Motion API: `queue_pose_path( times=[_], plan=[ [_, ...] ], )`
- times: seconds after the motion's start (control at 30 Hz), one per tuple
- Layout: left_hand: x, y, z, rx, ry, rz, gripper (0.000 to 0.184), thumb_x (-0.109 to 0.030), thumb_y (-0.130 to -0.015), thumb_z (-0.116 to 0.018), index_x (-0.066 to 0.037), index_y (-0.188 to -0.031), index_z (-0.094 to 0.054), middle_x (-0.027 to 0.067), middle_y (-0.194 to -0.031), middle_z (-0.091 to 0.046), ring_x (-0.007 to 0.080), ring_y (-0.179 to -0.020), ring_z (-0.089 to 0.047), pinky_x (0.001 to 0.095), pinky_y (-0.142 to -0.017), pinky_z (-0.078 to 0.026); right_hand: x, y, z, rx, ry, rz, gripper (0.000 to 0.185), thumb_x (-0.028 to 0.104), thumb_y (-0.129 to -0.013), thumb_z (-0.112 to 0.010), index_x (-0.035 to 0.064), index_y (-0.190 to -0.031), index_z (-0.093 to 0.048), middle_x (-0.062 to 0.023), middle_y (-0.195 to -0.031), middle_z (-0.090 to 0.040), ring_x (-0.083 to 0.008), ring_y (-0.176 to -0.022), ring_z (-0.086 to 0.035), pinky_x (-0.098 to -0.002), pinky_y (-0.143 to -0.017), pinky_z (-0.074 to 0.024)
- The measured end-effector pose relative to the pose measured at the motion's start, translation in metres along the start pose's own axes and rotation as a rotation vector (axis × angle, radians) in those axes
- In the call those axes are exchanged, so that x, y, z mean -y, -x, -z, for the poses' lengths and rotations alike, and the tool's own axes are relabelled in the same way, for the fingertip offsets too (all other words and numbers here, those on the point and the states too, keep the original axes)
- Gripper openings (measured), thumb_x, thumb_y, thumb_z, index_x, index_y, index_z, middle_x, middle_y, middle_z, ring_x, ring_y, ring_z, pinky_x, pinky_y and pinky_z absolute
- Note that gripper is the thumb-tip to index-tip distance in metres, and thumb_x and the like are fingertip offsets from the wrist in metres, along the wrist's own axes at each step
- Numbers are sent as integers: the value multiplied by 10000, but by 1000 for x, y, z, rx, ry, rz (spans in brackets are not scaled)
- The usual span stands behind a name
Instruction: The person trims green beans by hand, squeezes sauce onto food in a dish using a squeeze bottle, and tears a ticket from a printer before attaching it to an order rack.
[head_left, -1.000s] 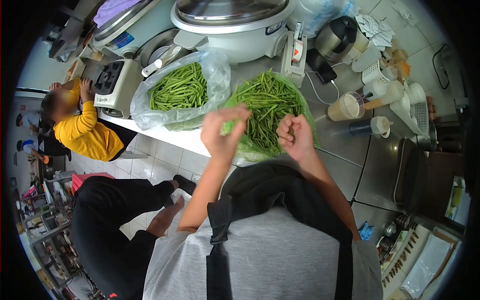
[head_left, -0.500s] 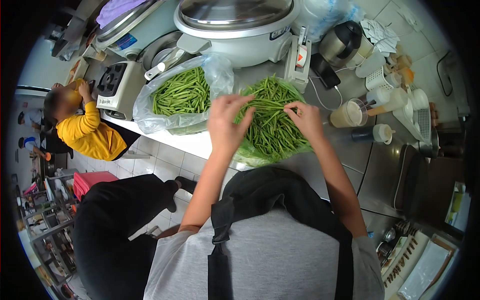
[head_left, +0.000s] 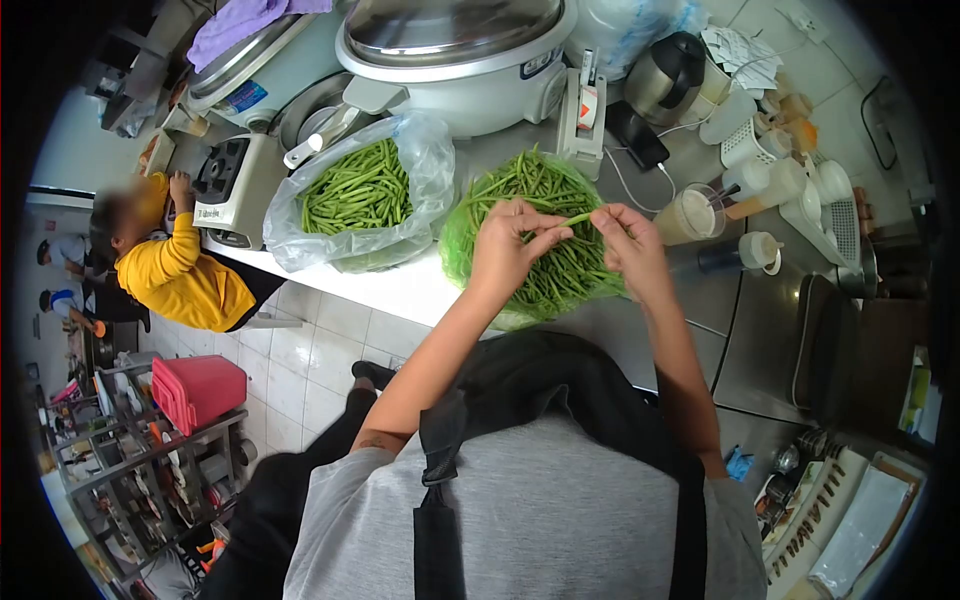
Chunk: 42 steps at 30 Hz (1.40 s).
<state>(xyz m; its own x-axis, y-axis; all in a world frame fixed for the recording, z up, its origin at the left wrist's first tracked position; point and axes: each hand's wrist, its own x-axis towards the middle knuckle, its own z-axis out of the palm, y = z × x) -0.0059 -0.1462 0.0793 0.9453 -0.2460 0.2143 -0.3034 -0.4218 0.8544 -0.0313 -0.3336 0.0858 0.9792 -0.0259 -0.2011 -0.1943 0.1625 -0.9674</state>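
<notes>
Between my two hands a single green bean (head_left: 580,218) is stretched, level, above an open green plastic bag (head_left: 457,250) full of long green beans (head_left: 555,278). My left hand (head_left: 515,245) pinches the bean's left end between thumb and fingers. The right end is pinched in my right hand (head_left: 632,248). To the left of the green bag, a clear plastic bag (head_left: 430,180) stands open with shorter green bean pieces (head_left: 357,188) in it.
Behind the bags stand a large lidded cooker (head_left: 450,85) and a metal bowl. A blender base (head_left: 235,183) is at the left. A phone, kettle, cup (head_left: 688,215) and bottles line the right. A person in yellow (head_left: 180,275) sits at the far left.
Both hands have come together over the green bag, and a bean is now held between them. My left hand has closed. The dark-clothed leg at the lower left has shifted, uncovering the red bin.
</notes>
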Motion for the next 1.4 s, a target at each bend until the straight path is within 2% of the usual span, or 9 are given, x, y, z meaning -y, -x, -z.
queue_pose_path(
  times=[0.03, 0.13, 0.27, 0.53, 0.77, 0.97, 1.13, 1.23, 1.4],
  plan=[
    [4, 2, -4, 33, 156, 65, 174, -128, -761, -754, -76, -927, -742, 35, -738, -607, 154, -722, -542, 306, -664, -444, 1, 2, -4, 45, -272, -136, 164, 232, -891, -663, 78, -902, -607, 96, -545, -350, -21, -459, -308, -213, -414, -233],
    [9, 9, -14, 63, 520, 173, 138, -117, -828, -711, -42, -942, -732, 7, -756, -629, 94, -694, -519, 276, -647, -427, -11, 4, -15, 107, -625, -161, 141, 240, -934, -601, 106, -926, -559, 100, -563, -280, -13, -456, -234, -190, -409, -181],
    [-1, 13, -11, 75, 839, 358, 173, -154, -889, -652, -23, -979, -719, -18, -779, -644, 59, -707, -516, 225, -643, -410, -19, 6, -19, 186, -623, -323, 158, 273, -949, -565, 127, -893, -542, 98, -575, -291, -14, -453, -252, -188, -397, -199],
    [-5, 21, -1, 219, 820, 434, 237, -204, -905, -634, -27, -1049, -698, -4, -816, -663, 52, -793, -563, 191, -719, -428, -20, 16, -22, 187, -647, -316, 152, 245, -944, -556, 103, -891, -539, 82, -623, -356, -4, -465, -287, -173, -405, -221],
    [-2, 24, 1, 277, 791, 382, 247, -182, -884, -661, 5, -1042, -691, 38, -878, -677, 92, -858, -592, 238, -845, -449, -3, 21, -28, 71, -333, -141, 118, 177, -915, -606, 62, -930, -583, 78, -677, -440, 10, -472, -307, -164, -416, -235],
    [-1, 20, 5, 173, 711, 320, 243, -205, -889, -656, -2, -1015, -701, 1, -831, -646, 52, -779, -545, 213, -731, -436, 3, 19, -32, 13, 41, 45, 108, 161, -899, -632, 56, -921, -616, 69, -665, -497, 11, -482, -346, -175, -422, -253],
    [-4, 18, 8, 12, 764, 378, 252, -235, -904, -632, -20, -1014, -706, -37, -757, -597, 18, -610, -406, 179, -566, -328, -12, 16, -25, 43, 252, 165, 126, 179, -884, -651, 60, -885, -608, 71, -624, -484, 11, -499, -399, -173, -427, -284],
    [-2, 16, 16, -21, 765, 391, 271, -256, -912, -615, -30, -1037, -698, -49, -743, -571, 23, -556, -334, 178, -531, -291, -15, 24, -19, 53, 28, -100, 120, 170, -884, -634, 61, -897, -585, 75, -616, -456, 6, -487, -368, -179, -432, -285],
    [2, 12, 33, -49, 740, 358, 287, -263, -928, -588, -29, -1062, -686, -53, -779, -566, 30, -573, -325, 184, -552, -309, -36, 26, 3, 12, -373, -206, 97, 128, -881, -556, 60, -949, -544, 56, -643, -427, -20, -461, -301, -188, -420, -250]
  ],
)
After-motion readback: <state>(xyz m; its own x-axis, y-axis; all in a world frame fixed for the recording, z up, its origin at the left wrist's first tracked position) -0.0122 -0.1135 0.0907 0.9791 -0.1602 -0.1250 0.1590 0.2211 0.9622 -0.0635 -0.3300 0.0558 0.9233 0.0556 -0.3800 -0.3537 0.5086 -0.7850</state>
